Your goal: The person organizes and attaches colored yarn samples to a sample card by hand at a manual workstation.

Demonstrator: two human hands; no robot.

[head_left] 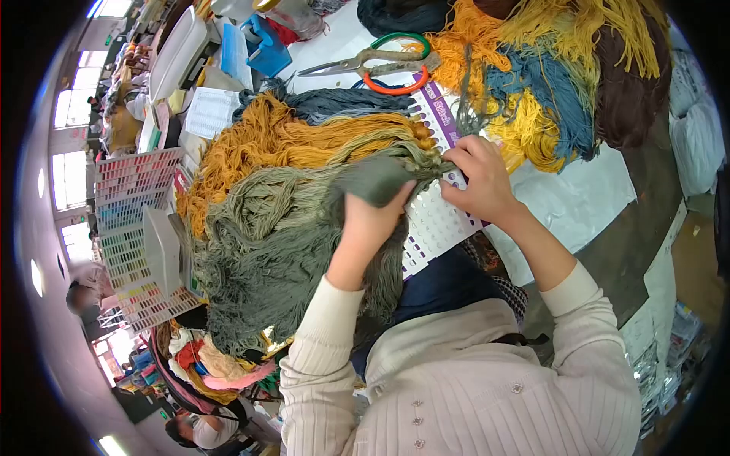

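My left hand [376,224] is wrapped round a bundle of dark grey-green embroidery thread [372,181], which bulges over the fingers. My right hand [483,178] is closed in a pinch on grey-green strands at the holes of a white cross-stitch thread card [433,228]. The card has a purple printed border and rows of punched holes. Skeins hang from its left side: blue-grey thread [346,102], golden-brown thread [296,144], pale olive thread [281,194] and dark grey-green thread [266,258]. The exact grip of the right fingertips is partly hidden.
Scissors [372,64] with orange and green handles lie beyond the card. Yellow thread [528,129], blue thread [547,87] and dark brown thread [627,91] are heaped at the upper right. A plastic sheet [582,209] lies at right. Plastic baskets [141,235] stand at left; people are beyond.
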